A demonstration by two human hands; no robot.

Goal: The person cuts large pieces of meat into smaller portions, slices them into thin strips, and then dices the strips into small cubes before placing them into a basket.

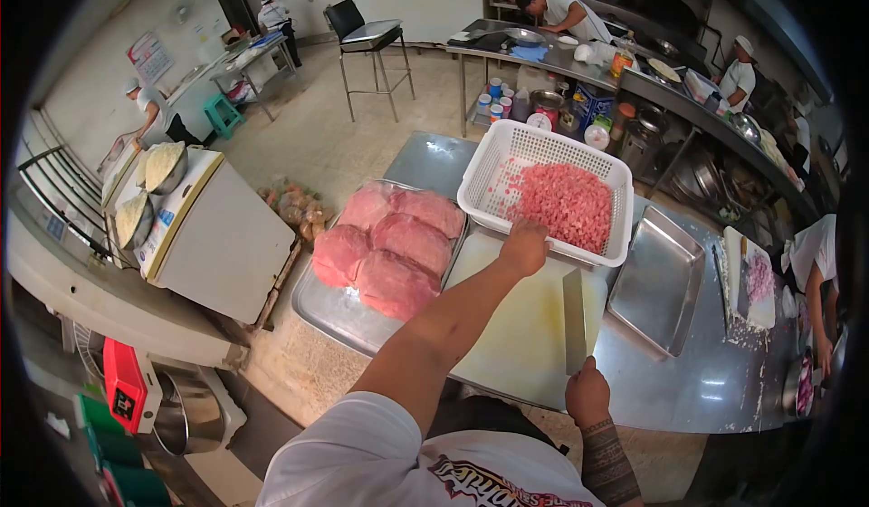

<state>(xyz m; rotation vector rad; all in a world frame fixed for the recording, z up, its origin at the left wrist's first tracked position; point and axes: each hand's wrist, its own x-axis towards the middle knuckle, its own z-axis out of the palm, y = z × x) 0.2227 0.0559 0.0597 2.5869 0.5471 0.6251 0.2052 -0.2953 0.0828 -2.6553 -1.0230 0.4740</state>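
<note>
My left hand (525, 248) is stretched forward, its fingers closed over the near rim of a white perforated plastic basket (484, 174). Inside that basket lies a heap of small diced pink meat (566, 201). My right hand (588, 393) grips the handle of a cleaver (574, 324), whose broad blade points away from me above the right side of a pale cutting board (507, 335). Left of the board, several large raw meat pieces (398, 244) fill a metal tray (319, 304).
A shallow metal pan (659, 281) sits right of the board. Farther right, a second board (762, 306) carries chopped purple-white pieces and a knife, beside a co-worker's arm (819, 312). A white freezer (222, 244) holding bowls stands left. Other people work along the counters behind.
</note>
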